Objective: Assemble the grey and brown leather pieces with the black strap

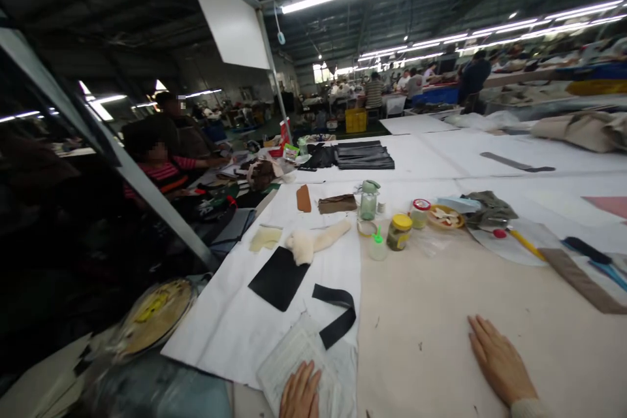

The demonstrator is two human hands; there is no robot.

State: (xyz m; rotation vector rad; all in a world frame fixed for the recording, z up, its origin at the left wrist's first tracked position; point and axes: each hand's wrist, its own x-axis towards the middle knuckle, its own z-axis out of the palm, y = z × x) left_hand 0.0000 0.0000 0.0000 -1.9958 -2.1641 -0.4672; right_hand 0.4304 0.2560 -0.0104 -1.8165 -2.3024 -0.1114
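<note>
My left hand (300, 393) lies flat on a pale sheet in a clear plastic sleeve (280, 362) at the table's near edge, fingers stretched out. On the beige surface (416, 313) to the right rests my right hand (499, 359), palm down with its fingers extended and nothing in it. Just beyond the sleeve is a bent black strip (337, 333). Farther off, a black rectangular piece (279, 277) lies partly under a cream fluffy piece (313, 241).
Past the beige surface stand a yellow-lidded jar (399, 233), a red-lidded jar (420, 214), a green-tipped bottle (377, 247) and a green-lidded bottle (369, 201). A brush (586, 250) lies at right. Stacked black strips (365, 155) lie farther back. A metal post (161, 202) slants at left, near other people.
</note>
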